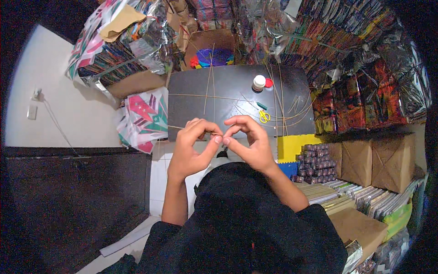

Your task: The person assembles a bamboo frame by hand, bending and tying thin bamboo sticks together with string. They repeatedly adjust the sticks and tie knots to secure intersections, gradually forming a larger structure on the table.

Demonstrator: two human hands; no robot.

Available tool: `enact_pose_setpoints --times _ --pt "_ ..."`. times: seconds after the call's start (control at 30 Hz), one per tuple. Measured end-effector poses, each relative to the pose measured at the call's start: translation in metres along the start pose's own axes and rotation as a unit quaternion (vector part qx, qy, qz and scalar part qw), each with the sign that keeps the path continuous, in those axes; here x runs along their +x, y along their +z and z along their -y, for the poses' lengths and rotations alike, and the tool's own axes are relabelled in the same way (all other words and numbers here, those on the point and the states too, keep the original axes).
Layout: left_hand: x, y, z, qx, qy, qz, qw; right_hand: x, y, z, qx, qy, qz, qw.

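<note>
In front of my body, at the table's near edge, my left hand and my right hand meet fingertip to fingertip. Thumb and forefinger are pinched on both, closed around a thin tan strip that is mostly covered by the fingers. A thin tan stick pokes out left of my left hand; whether it is the same piece I cannot tell. Just beyond my right hand lie yellow-handled scissors, with a small dark green piece against them.
Long thin sticks and shorter ones lie across the dark table. A white-lidded jar stands beside a red lid. Bundled stacks crowd the far side; cardboard boxes and small stacked containers sit at right.
</note>
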State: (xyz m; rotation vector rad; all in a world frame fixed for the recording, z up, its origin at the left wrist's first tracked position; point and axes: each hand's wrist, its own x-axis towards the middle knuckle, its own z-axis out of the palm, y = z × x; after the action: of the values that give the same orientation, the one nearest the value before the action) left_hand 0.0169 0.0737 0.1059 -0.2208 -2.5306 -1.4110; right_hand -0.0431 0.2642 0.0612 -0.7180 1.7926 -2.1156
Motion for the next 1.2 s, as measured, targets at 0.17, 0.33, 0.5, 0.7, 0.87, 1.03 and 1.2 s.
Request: enact_pose_setpoints --times 0.17,0.33,0.5,0.7,0.87,1.03,1.2 --pt "0.002 0.003 0.001 -0.027 -0.012 -0.034 0.999 0.001 -0.001 -0.001 0.004 0.006 0.001 1.000" --pt "0.005 -0.001 0.004 -0.017 0.000 -0.033 0.999 0.002 -0.002 -0.001 0.020 0.010 -0.005 1.000" --pt "0.005 -0.003 0.006 -0.014 -0.014 -0.032 0.999 0.004 -0.002 -0.004 0.032 0.003 -0.009 0.999" --pt "0.006 -0.006 0.006 0.001 -0.006 -0.018 1.000 0.006 -0.002 -0.006 0.035 0.003 -0.004 0.999" --pt "0.007 -0.003 0.006 -0.014 -0.012 -0.032 0.999 0.007 0.000 -0.007 0.035 0.010 0.001 0.999" --pt "0.007 -0.003 0.010 -0.017 -0.010 -0.026 0.999 0.008 -0.001 -0.008 0.035 0.017 0.002 0.999" --pt "0.009 -0.004 0.007 -0.017 -0.013 -0.030 0.999 0.008 -0.002 -0.007 0.034 0.031 0.011 0.999"
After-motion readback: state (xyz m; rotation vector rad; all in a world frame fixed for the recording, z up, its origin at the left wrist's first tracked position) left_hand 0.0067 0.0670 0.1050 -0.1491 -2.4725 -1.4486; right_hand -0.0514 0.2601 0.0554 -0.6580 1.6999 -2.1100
